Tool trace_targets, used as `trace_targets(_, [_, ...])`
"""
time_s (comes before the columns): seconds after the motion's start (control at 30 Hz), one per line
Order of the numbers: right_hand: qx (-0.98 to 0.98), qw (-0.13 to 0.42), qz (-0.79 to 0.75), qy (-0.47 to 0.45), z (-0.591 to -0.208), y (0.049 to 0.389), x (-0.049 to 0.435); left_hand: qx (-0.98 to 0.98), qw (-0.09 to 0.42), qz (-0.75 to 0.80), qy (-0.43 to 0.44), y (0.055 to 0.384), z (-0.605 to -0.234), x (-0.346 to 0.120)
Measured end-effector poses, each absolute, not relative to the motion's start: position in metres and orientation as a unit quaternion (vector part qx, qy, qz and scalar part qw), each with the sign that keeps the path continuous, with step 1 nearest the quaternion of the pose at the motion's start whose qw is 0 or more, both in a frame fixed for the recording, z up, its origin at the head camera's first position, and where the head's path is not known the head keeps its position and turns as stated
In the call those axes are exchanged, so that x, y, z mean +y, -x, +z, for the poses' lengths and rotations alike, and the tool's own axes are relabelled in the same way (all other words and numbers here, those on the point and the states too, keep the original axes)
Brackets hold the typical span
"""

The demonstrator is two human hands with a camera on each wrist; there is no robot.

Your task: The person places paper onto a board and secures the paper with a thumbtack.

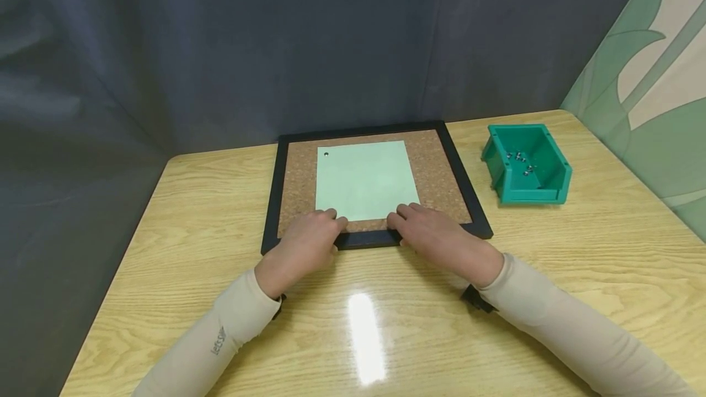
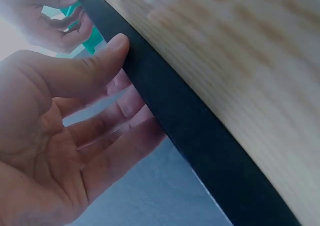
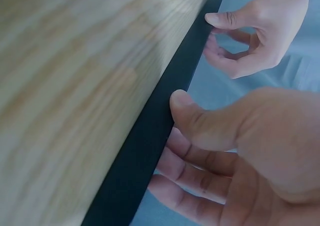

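A cork board point(image 1: 441, 170) in a black frame point(image 1: 364, 239) lies on the table, its far edge by the dark curtain. On the cork is a pale green sheet of paper point(image 1: 364, 179), with a small round metallic pin point(image 1: 326, 154) at its far left corner. My left hand point(image 1: 306, 239) grips the near edge of the frame left of centre. Along the same edge, further right, my right hand point(image 1: 436, 238) grips it too. Both wrist views show each thumb point(image 2: 117, 43) against the frame's outer side, with the fingers point(image 3: 175, 191) reaching over its top.
To the right of the board stands a green plastic bin point(image 1: 529, 195) with several small shiny pins point(image 1: 518, 156) inside. A dark curtain point(image 1: 298, 41) hangs behind and to the left. At right rises a leaf-patterned panel point(image 1: 656, 109). Light glares on the wooden table point(image 1: 193, 201) near the front.
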State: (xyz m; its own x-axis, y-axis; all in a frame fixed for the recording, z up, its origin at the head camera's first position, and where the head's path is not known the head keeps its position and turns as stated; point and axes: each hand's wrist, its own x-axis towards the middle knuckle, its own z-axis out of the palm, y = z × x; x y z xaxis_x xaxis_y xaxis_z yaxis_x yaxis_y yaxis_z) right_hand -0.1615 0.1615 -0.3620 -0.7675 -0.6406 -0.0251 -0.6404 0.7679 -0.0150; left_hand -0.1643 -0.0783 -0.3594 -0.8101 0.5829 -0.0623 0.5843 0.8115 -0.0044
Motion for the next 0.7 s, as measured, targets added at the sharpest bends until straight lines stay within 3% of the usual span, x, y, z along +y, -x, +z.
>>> trace_targets(0.37, [0.939, -0.009, 0.003, 0.343, -0.3631, 0.1642, 0.1630, 0.956, 0.061, 0.046, -0.282, 0.1707, -0.3589, -0.0851])
trace_targets(0.7, [0.942, 0.020, 0.007, 0.334, -0.3599, 0.1646, 0.1656, 0.955, 0.073, 0.066, -0.281, 0.1717, -0.3578, -0.0886])
